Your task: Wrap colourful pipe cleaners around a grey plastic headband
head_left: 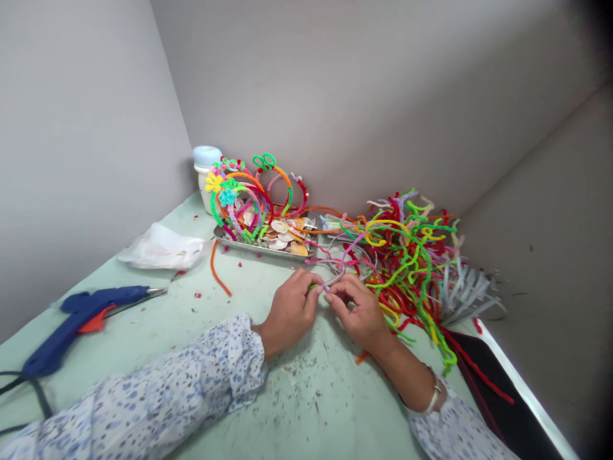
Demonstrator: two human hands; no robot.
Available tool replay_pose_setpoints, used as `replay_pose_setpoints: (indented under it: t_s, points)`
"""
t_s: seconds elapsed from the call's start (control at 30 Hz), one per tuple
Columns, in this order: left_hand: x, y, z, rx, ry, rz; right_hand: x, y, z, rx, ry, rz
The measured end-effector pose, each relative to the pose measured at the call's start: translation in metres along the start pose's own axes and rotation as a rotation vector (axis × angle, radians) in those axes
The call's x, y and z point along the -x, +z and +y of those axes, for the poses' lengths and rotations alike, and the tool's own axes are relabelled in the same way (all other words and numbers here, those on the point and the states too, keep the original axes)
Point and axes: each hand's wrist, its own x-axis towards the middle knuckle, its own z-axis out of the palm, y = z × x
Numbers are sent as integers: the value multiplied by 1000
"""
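A lilac pipe cleaner [352,246] rises in a loose curve from between my fingertips. My left hand [291,308] is closed in a pinch on its lower end, where a bit of green also shows. Close beside it, my right hand [360,314] pinches the same lilac strand between thumb and forefinger. A thin greyish band [334,279] runs by the fingertips; whether it is held too, I cannot tell. Just behind my hands, thin grey hoops lie on the table. To the right spreads a tangled heap of coloured pipe cleaners [407,255].
A metal tray [268,250] holds shell-like pieces, with decorated headbands [239,204] standing on it. Behind it is a white jar [205,185] with a blue lid. A blue glue gun [81,319] and a plastic bag [163,248] lie left; grey strips [467,291] and a dark tray [498,390] right.
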Motion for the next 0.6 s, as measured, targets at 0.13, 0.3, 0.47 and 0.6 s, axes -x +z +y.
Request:
replay_pose_setpoints:
  t_s: [0.13, 0.3, 0.47, 0.6]
  points:
    - [0, 1, 0, -27, 1, -11, -1, 0, -2, 1, -12, -3]
    - [0, 1, 0, -10, -7, 3, -1, 0, -1, -1, -17, -1]
    - [0, 0, 1, 45, -11, 5, 1, 0, 2, 6, -2, -11]
    - [-1, 0, 0, 34, -27, 39, 4, 0, 4, 25, 17, -73]
